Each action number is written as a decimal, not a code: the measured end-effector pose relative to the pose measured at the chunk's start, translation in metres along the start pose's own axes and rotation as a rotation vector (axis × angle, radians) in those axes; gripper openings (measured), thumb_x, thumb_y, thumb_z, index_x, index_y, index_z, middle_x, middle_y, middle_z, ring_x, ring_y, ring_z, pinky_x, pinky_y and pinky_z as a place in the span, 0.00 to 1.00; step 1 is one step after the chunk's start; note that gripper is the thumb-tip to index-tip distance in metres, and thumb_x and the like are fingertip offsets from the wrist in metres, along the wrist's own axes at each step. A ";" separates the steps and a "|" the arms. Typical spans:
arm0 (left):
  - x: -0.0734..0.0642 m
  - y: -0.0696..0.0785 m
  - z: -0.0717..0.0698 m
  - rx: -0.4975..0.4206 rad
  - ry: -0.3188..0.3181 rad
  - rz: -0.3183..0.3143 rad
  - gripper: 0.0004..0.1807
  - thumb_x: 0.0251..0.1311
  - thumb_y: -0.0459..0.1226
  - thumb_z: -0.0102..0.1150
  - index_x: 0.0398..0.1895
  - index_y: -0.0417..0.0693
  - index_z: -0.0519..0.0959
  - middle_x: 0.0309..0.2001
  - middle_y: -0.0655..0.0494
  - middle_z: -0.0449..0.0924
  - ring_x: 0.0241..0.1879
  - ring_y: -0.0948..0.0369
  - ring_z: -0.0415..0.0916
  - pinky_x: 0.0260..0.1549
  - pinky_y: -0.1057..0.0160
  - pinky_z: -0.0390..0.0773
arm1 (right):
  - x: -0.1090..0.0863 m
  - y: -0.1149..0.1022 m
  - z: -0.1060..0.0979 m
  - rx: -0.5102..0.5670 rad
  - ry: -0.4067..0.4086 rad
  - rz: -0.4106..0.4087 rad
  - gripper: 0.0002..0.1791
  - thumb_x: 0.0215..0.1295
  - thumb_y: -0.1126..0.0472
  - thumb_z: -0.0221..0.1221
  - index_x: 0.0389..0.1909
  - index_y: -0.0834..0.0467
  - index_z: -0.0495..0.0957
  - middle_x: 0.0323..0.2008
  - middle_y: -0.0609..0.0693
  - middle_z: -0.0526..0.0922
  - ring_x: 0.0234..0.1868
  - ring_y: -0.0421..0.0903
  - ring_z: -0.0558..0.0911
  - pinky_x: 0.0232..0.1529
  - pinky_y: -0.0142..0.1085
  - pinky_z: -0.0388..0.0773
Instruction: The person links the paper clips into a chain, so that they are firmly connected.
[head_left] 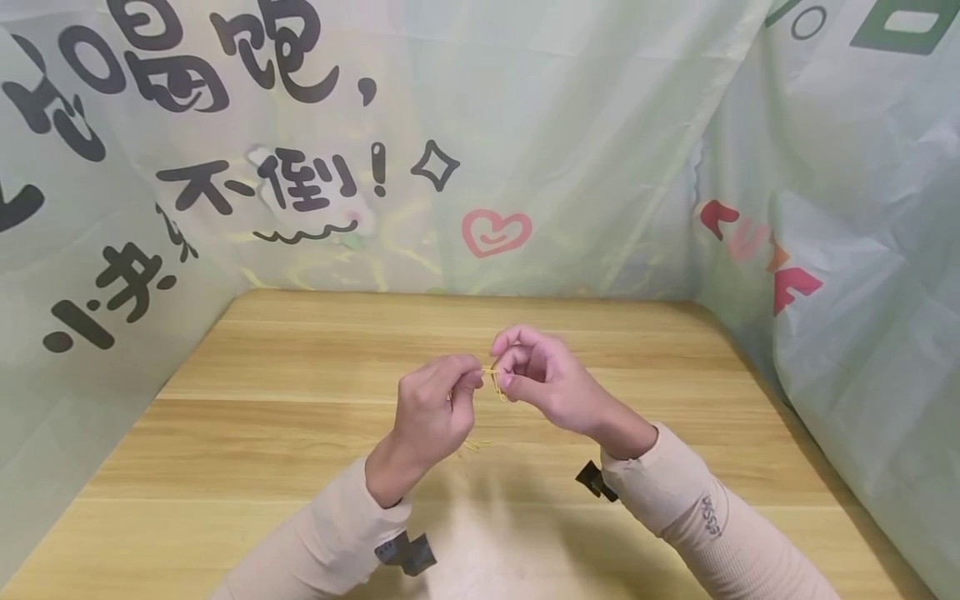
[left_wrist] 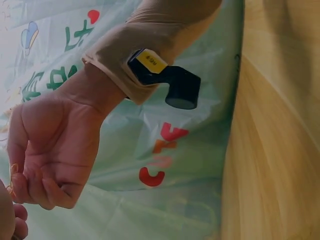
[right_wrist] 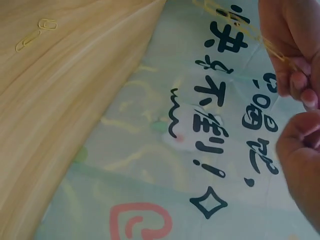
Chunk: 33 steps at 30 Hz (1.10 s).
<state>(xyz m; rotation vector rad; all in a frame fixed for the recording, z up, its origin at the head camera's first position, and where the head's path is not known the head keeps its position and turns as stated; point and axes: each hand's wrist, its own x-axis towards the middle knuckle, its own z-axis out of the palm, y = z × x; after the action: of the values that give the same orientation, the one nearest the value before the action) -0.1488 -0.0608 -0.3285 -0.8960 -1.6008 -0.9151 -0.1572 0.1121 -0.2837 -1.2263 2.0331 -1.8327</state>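
My left hand (head_left: 433, 407) pinches yellow paper clips at its fingertips. From it hangs a chain of linked paper clips (right_wrist: 272, 49), seen in the right wrist view. Close beside it, my right hand (head_left: 557, 385) pinches a yellow paper clip (left_wrist: 13, 172) between thumb and forefinger, its other fingers curled. Between the two sets of fingertips, thin yellow wire (head_left: 489, 370) spans the small gap, above the table. Fingers hide part of the wire, and I cannot tell whether the clips in the two hands are linked.
Loose yellow paper clips (right_wrist: 48, 24) lie on the wooden table (head_left: 300, 467) below the hands. Printed fabric sheets (head_left: 585, 167) stand along the table's back and sides. Each sleeve carries a small black camera (head_left: 405, 552) at the cuff.
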 end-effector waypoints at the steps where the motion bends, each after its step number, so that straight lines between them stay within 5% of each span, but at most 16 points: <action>1: -0.001 0.000 -0.001 -0.004 -0.015 -0.017 0.15 0.73 0.35 0.46 0.27 0.38 0.73 0.19 0.53 0.74 0.16 0.62 0.71 0.17 0.70 0.74 | 0.001 -0.001 0.000 -0.014 0.006 0.006 0.09 0.60 0.77 0.47 0.42 0.73 0.62 0.27 0.51 0.72 0.28 0.43 0.70 0.31 0.31 0.70; 5: -0.002 -0.001 -0.006 -0.059 -0.115 -0.092 0.13 0.72 0.34 0.48 0.28 0.37 0.73 0.18 0.55 0.73 0.16 0.64 0.69 0.16 0.73 0.70 | 0.005 0.000 -0.001 -0.155 0.095 0.003 0.07 0.67 0.77 0.47 0.42 0.69 0.61 0.27 0.53 0.69 0.27 0.47 0.68 0.29 0.32 0.68; 8: -0.003 -0.003 -0.011 -0.134 -0.237 -0.206 0.10 0.68 0.35 0.51 0.32 0.36 0.75 0.19 0.57 0.75 0.17 0.66 0.68 0.16 0.71 0.70 | 0.009 0.001 -0.001 -0.269 0.177 -0.022 0.08 0.67 0.78 0.50 0.42 0.67 0.62 0.26 0.53 0.70 0.25 0.46 0.68 0.27 0.32 0.67; 12: -0.002 -0.003 -0.014 -0.211 -0.378 -0.341 0.17 0.71 0.44 0.51 0.34 0.38 0.78 0.20 0.58 0.77 0.19 0.67 0.70 0.19 0.66 0.75 | 0.012 0.001 0.000 -0.322 0.186 -0.055 0.11 0.63 0.79 0.54 0.41 0.66 0.65 0.26 0.52 0.75 0.24 0.44 0.72 0.25 0.31 0.69; 16: -0.003 -0.005 -0.015 -0.214 -0.386 -0.360 0.11 0.69 0.37 0.52 0.28 0.42 0.78 0.21 0.59 0.77 0.23 0.65 0.74 0.26 0.60 0.80 | 0.015 0.007 -0.002 -0.284 0.162 -0.065 0.07 0.65 0.77 0.54 0.41 0.69 0.68 0.28 0.55 0.77 0.26 0.46 0.75 0.25 0.34 0.72; 18: -0.002 -0.005 -0.018 -0.198 -0.367 -0.379 0.08 0.65 0.33 0.54 0.28 0.43 0.79 0.23 0.59 0.78 0.26 0.64 0.77 0.30 0.58 0.81 | 0.016 0.018 -0.006 -0.353 0.144 -0.038 0.04 0.66 0.74 0.54 0.41 0.68 0.71 0.29 0.55 0.78 0.27 0.45 0.75 0.27 0.34 0.74; 20: -0.001 -0.004 -0.021 -0.188 -0.358 -0.404 0.07 0.63 0.32 0.55 0.28 0.43 0.80 0.23 0.59 0.78 0.27 0.63 0.78 0.31 0.58 0.80 | 0.015 0.034 -0.009 -0.485 0.070 0.028 0.03 0.67 0.70 0.55 0.39 0.66 0.75 0.28 0.53 0.78 0.27 0.44 0.76 0.27 0.34 0.75; 23: 0.001 0.002 -0.027 -0.201 -0.369 -0.460 0.07 0.63 0.32 0.56 0.30 0.43 0.82 0.26 0.59 0.82 0.29 0.63 0.79 0.30 0.61 0.79 | 0.011 0.066 -0.008 -0.710 -0.181 0.185 0.08 0.66 0.63 0.59 0.41 0.63 0.79 0.29 0.50 0.81 0.27 0.39 0.76 0.29 0.33 0.76; 27: 0.000 0.005 -0.032 -0.232 -0.375 -0.524 0.07 0.65 0.30 0.55 0.33 0.42 0.84 0.30 0.57 0.84 0.30 0.62 0.80 0.32 0.61 0.78 | 0.004 0.101 0.000 -0.804 -0.471 0.367 0.16 0.64 0.59 0.64 0.48 0.64 0.77 0.27 0.48 0.80 0.25 0.37 0.75 0.30 0.33 0.76; 33: 0.009 0.005 -0.034 -0.358 -0.352 -0.607 0.08 0.67 0.28 0.52 0.33 0.38 0.81 0.34 0.51 0.84 0.35 0.59 0.83 0.44 0.58 0.80 | 0.005 0.128 0.010 -0.908 -0.491 0.313 0.13 0.59 0.58 0.68 0.40 0.58 0.77 0.21 0.43 0.73 0.23 0.38 0.71 0.28 0.32 0.73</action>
<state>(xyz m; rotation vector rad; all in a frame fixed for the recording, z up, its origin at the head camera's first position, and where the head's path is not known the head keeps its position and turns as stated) -0.1323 -0.0883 -0.3131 -0.8548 -2.1092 -1.5716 -0.2144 0.0916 -0.3969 -1.2251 2.5749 -0.3618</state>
